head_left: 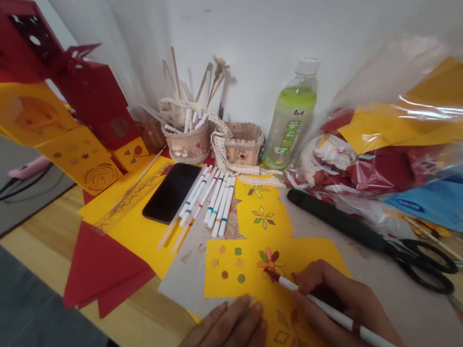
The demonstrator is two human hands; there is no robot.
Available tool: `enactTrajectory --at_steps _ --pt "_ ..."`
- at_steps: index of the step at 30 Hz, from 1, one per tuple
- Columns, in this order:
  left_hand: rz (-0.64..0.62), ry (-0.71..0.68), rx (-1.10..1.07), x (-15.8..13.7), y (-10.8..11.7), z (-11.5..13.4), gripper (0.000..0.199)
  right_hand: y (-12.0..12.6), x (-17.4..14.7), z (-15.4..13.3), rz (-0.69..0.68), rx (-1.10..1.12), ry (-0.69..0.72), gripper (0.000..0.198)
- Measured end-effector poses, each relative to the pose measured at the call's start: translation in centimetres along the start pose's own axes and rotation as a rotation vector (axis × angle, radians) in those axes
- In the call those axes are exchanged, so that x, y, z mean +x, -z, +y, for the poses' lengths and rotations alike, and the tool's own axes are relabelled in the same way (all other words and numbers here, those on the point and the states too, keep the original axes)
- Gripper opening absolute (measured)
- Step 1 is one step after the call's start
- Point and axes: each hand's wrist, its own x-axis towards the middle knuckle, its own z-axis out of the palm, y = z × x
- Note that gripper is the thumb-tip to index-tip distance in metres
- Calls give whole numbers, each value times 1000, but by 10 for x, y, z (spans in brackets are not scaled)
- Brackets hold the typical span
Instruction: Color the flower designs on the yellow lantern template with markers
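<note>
My right hand grips a white marker pen with a dark red tip. The tip touches a flower drawing on a yellow paper cutout; some of its petals are coloured red, orange and green. Flat on the paper's lower left edge lies my left hand, fingers stretched out, a ring on one of them. Small coloured stars, a square and dots sit left of the flower. Nearer to me is another flower with diamond petals, partly coloured, and part of the paper there is shaded by the right hand.
Several capped markers lie beside a black phone. Behind them stand wooden-stick pots and a green drink bottle. Black-handled scissors rest at right, below a plastic bag. Red paper overhangs the left edge.
</note>
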Motion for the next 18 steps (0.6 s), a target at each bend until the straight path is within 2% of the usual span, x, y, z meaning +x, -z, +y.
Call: enactTrajectory --at_steps 3,9,18 --pt "-6 -14 -14 0 0 -1 27 0 0 3 -112 -44 13 17" --pt "-20 -17 -11 -2 0 -1 28 0 0 6 -115 -49 -26 18" --pt "-16 -10 10 0 1 -1 28 2 -2 1 -129 -33 -11 18"
